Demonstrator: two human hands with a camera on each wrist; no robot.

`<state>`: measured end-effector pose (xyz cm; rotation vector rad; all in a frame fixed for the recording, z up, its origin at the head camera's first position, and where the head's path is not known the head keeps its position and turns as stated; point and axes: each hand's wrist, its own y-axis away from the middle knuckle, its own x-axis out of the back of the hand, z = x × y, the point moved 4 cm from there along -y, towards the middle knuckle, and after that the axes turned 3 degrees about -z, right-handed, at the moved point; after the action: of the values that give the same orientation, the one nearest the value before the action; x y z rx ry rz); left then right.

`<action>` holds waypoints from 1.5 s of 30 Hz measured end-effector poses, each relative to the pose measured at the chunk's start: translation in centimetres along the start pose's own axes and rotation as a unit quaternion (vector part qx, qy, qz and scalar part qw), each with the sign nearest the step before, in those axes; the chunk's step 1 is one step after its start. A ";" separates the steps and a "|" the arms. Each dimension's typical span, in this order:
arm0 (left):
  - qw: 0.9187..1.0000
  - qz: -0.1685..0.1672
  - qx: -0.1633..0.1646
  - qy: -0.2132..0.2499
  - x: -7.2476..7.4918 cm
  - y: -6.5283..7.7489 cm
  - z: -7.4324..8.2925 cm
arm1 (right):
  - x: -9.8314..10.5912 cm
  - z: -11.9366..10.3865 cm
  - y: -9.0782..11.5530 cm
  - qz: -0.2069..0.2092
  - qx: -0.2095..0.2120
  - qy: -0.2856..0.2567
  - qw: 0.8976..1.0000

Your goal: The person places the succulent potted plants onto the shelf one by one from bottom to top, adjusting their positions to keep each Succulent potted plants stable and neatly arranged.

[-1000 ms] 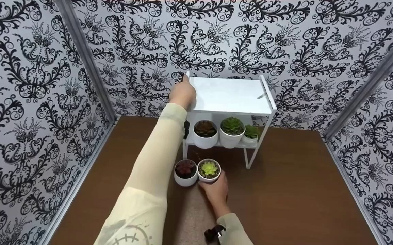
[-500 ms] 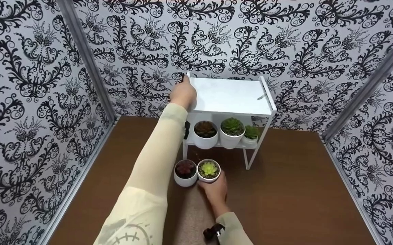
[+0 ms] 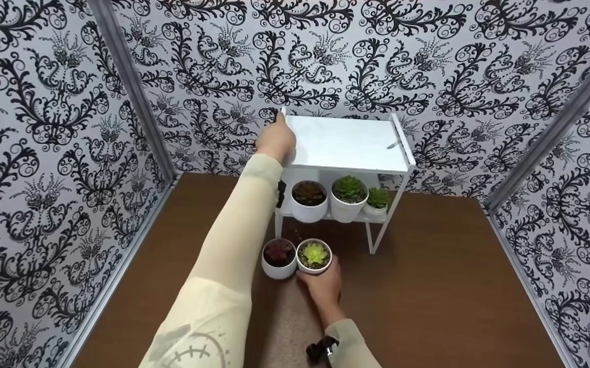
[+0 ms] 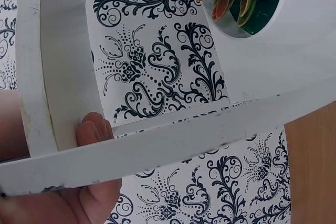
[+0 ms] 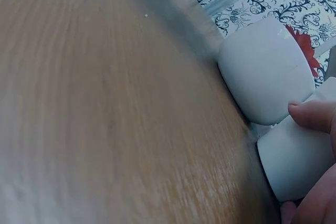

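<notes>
My left hand (image 3: pixel 276 139) grips the left side of a white two-tier shelf (image 3: pixel 346 143); in the left wrist view its fingers (image 4: pixel 94 128) curl round the white frame bar (image 4: pixel 157 153). On the table, my right hand (image 3: pixel 324 281) holds a small white pot with a yellow-green succulent (image 3: pixel 314 254), thumb and fingers round its side. That pot stands beside a rounder white pot with a dark red succulent (image 3: pixel 279 253); in the right wrist view the round pot (image 5: pixel 268 69) and the held pot (image 5: pixel 296 156) are close together, seen from the side.
The lower tier bears a pot with a brown succulent (image 3: pixel 309 201), a pot with a green succulent (image 3: pixel 349 197) and a smaller green potted succulent (image 3: pixel 376 200). Patterned walls (image 3: pixel 213 76) enclose the brown table (image 3: pixel 443 286) at the back and both sides.
</notes>
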<state>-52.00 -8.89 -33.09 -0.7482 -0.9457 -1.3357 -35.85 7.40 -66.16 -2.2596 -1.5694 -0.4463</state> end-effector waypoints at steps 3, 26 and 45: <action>1.000 0.001 0.000 0.001 -0.1 0.0 0.0 | 0.2 0.0 0.2 0.009 0.005 -0.012 1.000; 1.000 0.006 -0.003 -0.005 0.2 0.0 0.1 | 4.4 -2.9 0.4 0.009 0.055 -0.013 0.998; 1.000 0.008 -0.008 -0.005 0.2 0.1 0.0 | 7.8 -6.0 0.6 0.044 0.073 -0.055 0.995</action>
<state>-51.91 -9.01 -32.87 -0.7730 -0.9369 -1.3282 -33.04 10.95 -57.39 -2.2625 -1.4934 -0.1799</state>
